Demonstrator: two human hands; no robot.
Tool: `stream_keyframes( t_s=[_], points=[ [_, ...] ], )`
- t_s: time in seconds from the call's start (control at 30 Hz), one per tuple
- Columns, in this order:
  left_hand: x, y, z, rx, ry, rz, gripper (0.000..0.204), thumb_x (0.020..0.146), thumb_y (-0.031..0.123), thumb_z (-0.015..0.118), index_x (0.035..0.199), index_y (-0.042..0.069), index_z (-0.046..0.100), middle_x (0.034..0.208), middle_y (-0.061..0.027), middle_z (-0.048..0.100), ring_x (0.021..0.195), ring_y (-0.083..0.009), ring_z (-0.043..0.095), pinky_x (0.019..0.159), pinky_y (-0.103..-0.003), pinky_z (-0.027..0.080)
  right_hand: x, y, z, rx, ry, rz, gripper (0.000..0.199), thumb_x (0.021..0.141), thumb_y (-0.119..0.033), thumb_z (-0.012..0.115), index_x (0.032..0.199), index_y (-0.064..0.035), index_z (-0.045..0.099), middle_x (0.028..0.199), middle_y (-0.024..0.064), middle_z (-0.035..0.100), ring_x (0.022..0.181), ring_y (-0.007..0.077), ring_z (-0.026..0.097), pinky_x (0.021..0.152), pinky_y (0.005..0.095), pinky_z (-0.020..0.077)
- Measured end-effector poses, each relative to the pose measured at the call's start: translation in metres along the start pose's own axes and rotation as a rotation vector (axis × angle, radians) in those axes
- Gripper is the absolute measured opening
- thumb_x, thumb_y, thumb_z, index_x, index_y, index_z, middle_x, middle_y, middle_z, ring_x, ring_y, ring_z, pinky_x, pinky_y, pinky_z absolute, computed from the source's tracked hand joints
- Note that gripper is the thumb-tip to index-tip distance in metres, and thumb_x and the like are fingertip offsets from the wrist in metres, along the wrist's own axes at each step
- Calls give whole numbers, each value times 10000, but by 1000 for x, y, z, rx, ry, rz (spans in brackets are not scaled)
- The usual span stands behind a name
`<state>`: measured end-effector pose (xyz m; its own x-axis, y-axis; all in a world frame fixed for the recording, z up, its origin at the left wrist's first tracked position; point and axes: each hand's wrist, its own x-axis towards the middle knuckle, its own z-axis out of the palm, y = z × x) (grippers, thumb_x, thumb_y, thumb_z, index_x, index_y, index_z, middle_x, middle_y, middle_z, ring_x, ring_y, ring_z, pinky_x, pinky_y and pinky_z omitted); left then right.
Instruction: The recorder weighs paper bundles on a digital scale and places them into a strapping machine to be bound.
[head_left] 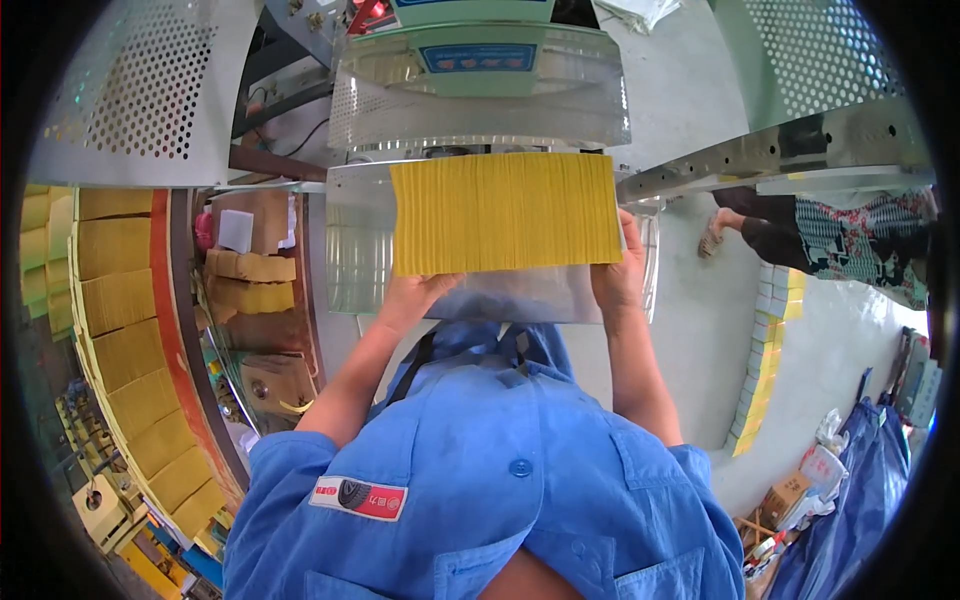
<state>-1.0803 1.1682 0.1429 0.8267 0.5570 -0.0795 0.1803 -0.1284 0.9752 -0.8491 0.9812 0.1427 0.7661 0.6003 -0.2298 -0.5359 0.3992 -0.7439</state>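
A long, tightly packed stack of yellow paper pieces (507,212), standing on edge side by side, lies across a shiny metal surface (360,225) in front of me. My left hand (424,295) grips its near edge toward the left end, with most of the fingers hidden under the stack. At the right end my right hand (620,265) holds the stack, thumb along the end face and the other fingers partly hidden. The pieces look pressed together in a slightly wavy block.
A metal machine (475,100) with a clear cover stands just beyond the stack. Perforated panels rise at both far sides. Long rows of yellow paper stacks (125,310) fill a rack at left. On the right are bundles (765,360) on the floor, a person's legs (770,225) and a blue tarp (850,490).
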Motion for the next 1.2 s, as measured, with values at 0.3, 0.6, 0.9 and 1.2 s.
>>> stream_keyframes(
  t_s=[0.3, 0.6, 0.9, 1.2],
  points=[
    [13, 5, 9, -13, -5, 18, 341, 846, 163, 749, 1125, 2, 635, 1031, -74, 691, 947, -158, 646, 811, -316, 526, 0, 3, 5, -45, -2, -134, 206, 912, -36, 584, 1117, -39, 607, 1360, 116, 537, 1181, 184, 536, 1021, 331, 417],
    [21, 93, -5, 34, 33, -163, 378, 893, 286, 698, 1087, -30, 626, 1014, -99, 676, 882, -171, 626, 752, -300, 497, -10, -80, 45, -727, -94, -13, 315, 1012, -178, 423, 1219, 0, 580, 1095, 43, 638, 1008, 99, 550, 893, 251, 423],
    [30, 76, -26, -85, -149, -732, 674, 984, 597, 348, 1337, 51, 524, 1220, -74, 609, 1034, -165, 593, 796, -318, 507, 4, -52, -3, -776, -20, 384, 397, 1005, -329, 455, 1217, -36, 620, 1054, 33, 654, 951, 114, 565, 814, 252, 433],
    [4, -11, 5, -583, 275, -304, 610, 1016, 519, 345, 1388, 46, 444, 1282, -75, 557, 1143, -206, 551, 991, -339, 424, -15, -22, -20, -462, -90, 90, 449, 1016, -299, 448, 1341, 5, 505, 1272, 81, 570, 1169, 175, 513, 1011, 312, 390]
  ],
)
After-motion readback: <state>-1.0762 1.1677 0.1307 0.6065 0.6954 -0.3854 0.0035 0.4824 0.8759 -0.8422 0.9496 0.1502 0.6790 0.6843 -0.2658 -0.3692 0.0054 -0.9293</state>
